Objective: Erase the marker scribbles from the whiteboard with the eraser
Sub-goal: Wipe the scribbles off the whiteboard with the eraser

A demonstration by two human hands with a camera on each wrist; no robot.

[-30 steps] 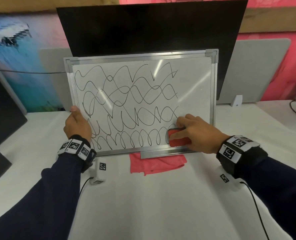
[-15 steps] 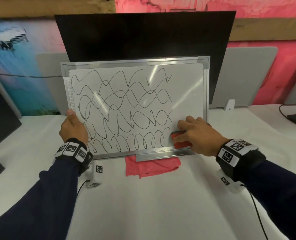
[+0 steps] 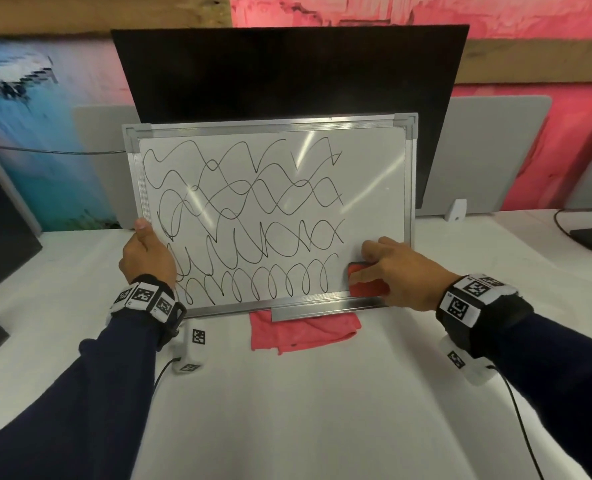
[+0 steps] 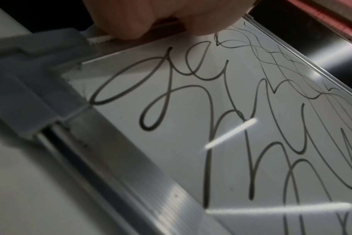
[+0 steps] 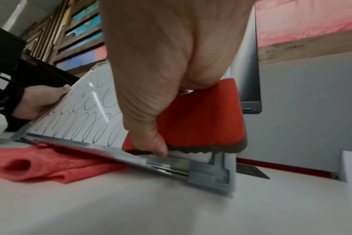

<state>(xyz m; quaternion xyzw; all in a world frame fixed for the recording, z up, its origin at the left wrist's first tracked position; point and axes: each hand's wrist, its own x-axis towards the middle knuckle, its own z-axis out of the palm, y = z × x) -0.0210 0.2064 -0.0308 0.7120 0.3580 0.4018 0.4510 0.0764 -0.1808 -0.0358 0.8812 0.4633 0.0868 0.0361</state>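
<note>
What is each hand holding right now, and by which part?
The right hand grips the red eraser across its back, near the whiteboard's lower right corner. The left hand holds the whiteboard's left frame edge.

Right hand [image 5: 171, 76] grips red eraser [image 5: 201, 117] against the whiteboard's [image 5: 74, 117] lower corner.

No readable text; wristbands [image 3: 144, 295] carry only square black-and-white marker codes.
</note>
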